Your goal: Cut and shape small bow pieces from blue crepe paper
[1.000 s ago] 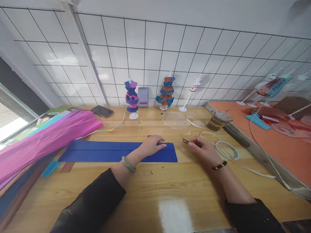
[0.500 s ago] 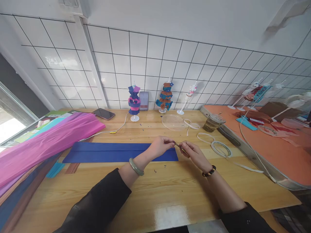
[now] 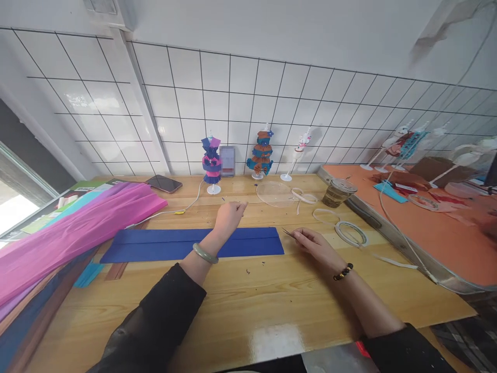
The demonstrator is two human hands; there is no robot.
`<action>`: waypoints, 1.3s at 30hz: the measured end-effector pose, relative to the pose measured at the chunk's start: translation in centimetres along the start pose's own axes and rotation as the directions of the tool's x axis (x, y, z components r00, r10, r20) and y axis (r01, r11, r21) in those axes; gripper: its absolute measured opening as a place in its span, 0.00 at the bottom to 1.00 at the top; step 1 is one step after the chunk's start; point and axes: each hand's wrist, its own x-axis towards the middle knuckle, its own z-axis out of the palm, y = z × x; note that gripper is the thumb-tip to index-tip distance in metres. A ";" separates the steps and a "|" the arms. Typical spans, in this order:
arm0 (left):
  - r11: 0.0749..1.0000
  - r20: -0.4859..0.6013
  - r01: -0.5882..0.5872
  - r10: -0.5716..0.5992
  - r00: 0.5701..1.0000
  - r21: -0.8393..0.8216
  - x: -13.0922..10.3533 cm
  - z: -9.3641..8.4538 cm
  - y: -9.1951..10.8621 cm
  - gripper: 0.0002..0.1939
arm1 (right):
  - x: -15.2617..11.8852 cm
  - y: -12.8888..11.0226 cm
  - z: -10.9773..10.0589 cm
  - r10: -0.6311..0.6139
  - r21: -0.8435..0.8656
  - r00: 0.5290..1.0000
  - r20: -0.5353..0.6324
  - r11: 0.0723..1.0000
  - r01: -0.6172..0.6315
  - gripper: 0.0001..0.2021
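A long blue paper strip (image 3: 155, 246) with a fold line lies across the wooden table. My left hand (image 3: 230, 215) is above the table just beyond the strip, its fingers pinched together; what they hold, if anything, is too small to tell. To the right of the strip's end, my right hand (image 3: 312, 243) is closed on thin metal tweezers (image 3: 288, 232), whose tips point left. Small dark scraps (image 3: 248, 271) lie on the wood in front of the strip.
Pink crepe paper (image 3: 89, 228) covers the left side. Behind stand dressed mini mannequins (image 3: 212, 160), (image 3: 261, 155) and a phone (image 3: 165, 183). At right are a tape roll (image 3: 351, 234), a brown cup (image 3: 339, 192) and an orange surface (image 3: 427, 233).
My left hand has moved away from the tweezers, to the left and farther back. My right hand has shifted slightly right, keeping the tweezers. The view has turned a little.
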 end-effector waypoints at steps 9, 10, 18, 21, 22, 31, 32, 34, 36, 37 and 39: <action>0.943 -0.108 0.040 -0.004 0.994 0.332 1.4 -1.4 -3.5 0.15 | 2.5 0.5 -1.6 -0.016 -0.232 0.990 0.142 0.971 0.049 0.21; 0.932 -0.084 0.034 -0.004 0.996 0.362 1.4 -1.4 -3.6 0.13 | 3.0 0.6 -1.7 -0.014 -0.249 0.989 0.146 0.967 0.051 0.21; 0.905 -0.010 0.037 -0.036 0.999 0.424 0.3 -0.2 -1.8 0.26 | 4.5 0.7 -1.3 -0.083 -0.295 0.996 0.024 0.952 0.086 0.21; 0.913 0.163 -0.177 0.125 0.979 0.367 -0.9 1.4 0.0 0.24 | 4.1 0.9 -1.0 -0.097 -0.282 0.995 0.009 0.955 0.095 0.21; 0.908 0.231 -0.257 0.185 0.955 0.331 -1.4 2.0 0.5 0.22 | 3.9 1.0 -1.0 -0.098 -0.274 0.995 0.017 0.957 0.099 0.21; 0.818 0.404 -0.385 0.208 0.891 0.427 -2.7 4.1 1.3 0.22 | 3.5 0.7 -1.1 -0.095 -0.274 0.993 0.073 0.955 0.111 0.21; 0.817 0.402 -0.385 0.209 0.892 0.430 -2.7 4.1 1.1 0.23 | 3.5 0.7 -1.1 -0.090 -0.280 0.993 0.069 0.954 0.106 0.21; 0.822 0.400 -0.389 0.218 0.890 0.417 -2.6 4.2 0.8 0.23 | 3.5 0.7 -1.0 -0.082 -0.288 0.995 0.065 0.953 0.098 0.20; 0.829 0.400 -0.395 0.232 0.887 0.396 -2.5 4.4 0.5 0.23 | 3.5 0.7 -1.0 -0.088 -0.290 0.994 0.068 0.951 0.104 0.20; 0.832 0.401 -0.399 0.239 0.884 0.385 -2.4 4.5 0.4 0.23 | 3.5 0.7 -1.0 -0.095 -0.291 0.993 0.069 0.950 0.111 0.20; 0.841 0.405 -0.408 0.254 0.878 0.356 -2.3 4.6 0.2 0.23 | 3.5 0.8 -1.0 -0.115 -0.291 0.991 0.074 0.948 0.132 0.20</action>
